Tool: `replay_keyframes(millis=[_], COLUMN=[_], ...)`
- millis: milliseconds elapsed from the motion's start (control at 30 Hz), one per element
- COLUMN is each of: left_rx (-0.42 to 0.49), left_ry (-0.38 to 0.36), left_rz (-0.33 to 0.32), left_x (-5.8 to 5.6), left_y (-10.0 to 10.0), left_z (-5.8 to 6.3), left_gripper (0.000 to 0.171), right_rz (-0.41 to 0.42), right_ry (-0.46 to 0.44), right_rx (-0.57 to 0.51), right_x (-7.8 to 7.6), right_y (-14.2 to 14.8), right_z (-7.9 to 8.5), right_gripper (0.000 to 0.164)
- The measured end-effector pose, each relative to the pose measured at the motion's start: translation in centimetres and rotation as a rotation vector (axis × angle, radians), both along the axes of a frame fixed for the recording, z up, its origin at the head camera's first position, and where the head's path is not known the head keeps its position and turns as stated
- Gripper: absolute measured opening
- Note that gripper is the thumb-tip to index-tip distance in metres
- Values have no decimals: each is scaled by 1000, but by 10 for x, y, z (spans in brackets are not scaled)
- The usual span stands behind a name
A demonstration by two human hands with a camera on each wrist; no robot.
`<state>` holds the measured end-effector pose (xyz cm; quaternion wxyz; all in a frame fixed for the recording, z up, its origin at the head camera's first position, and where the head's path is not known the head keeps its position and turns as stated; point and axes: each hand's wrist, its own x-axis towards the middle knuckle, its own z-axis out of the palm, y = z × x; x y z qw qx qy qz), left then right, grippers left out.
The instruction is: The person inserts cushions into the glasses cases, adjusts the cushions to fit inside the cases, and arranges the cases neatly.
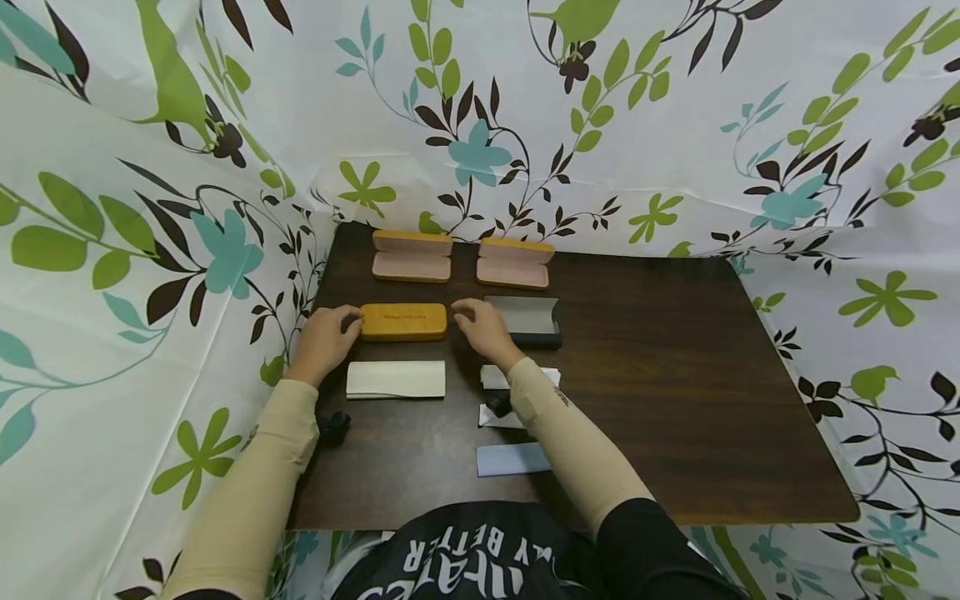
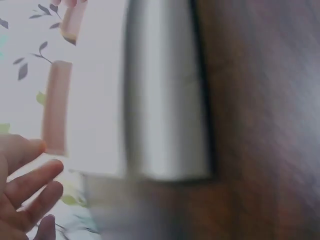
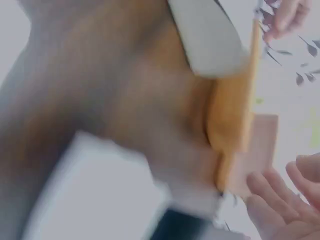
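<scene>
A closed yellow glasses case with faint lettering on its lid lies at the left of the dark wooden table. My left hand is at its left end, fingertips right at the edge. Just off its right end is my right hand, fingers loosely bent and holding nothing. In the left wrist view the left hand's fingers are spread and relaxed. Relaxed fingers of the right hand show in the right wrist view, near the blurred yellow case. A folded off-white cloth or paper lies in front of the case.
Two yellow cases with pink linings, one on the left and one on the right, stand open at the back. A grey-lined dark case is right of my right hand. White pieces and a pale blue strip lie partly under my right forearm.
</scene>
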<state>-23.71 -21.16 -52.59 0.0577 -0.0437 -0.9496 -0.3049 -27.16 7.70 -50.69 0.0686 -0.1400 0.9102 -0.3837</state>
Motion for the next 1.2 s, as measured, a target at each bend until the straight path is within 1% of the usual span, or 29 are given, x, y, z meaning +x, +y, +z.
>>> replay_keyframes(millis=[100,167,267,333,433,500,600,700,767,900,1000,1100,1200], left_rx=[-64,-110,-157,-175,-194,-227,-270,-310,-338,-391,-409,-410,-394], left_ry=[28,53,86,94,71,53,35,29,17,-11,-28,-36,-41], left_rz=[-12,-49,-128,-188,-267,-309,-350,-372,-377,-379,-371,-353,-342], left_x=[4,7,12,17,25,28,32,33,34,35,34,33,30], left_y=[12,23,46,64,96,117,144,164,175,190,197,202,204], left_z=[16,26,38,43,44,39,28,16,10,-1,-8,-13,-17], left_gripper=[23,22,18,18,14,13,11,14,18,30,34,31,21], right_rz=[6,19,41,55,56,55,50,44,35,38,38,29,26], right_ry=[-34,-71,-110,-126,-162,-200,-264,-312,-327,-313,-294,-272,-252], right_rx=[26,59,128,173,233,263,295,317,332,369,387,411,428], right_x=[1,2,6,11,19,25,31,38,42,47,48,48,48], right_y=[20,36,62,80,105,119,136,148,154,160,161,159,159], right_z=[10,13,10,7,3,1,-1,-2,-3,-8,-12,-15,-18], right_gripper=[31,31,27,23,16,14,19,26,32,36,32,25,18])
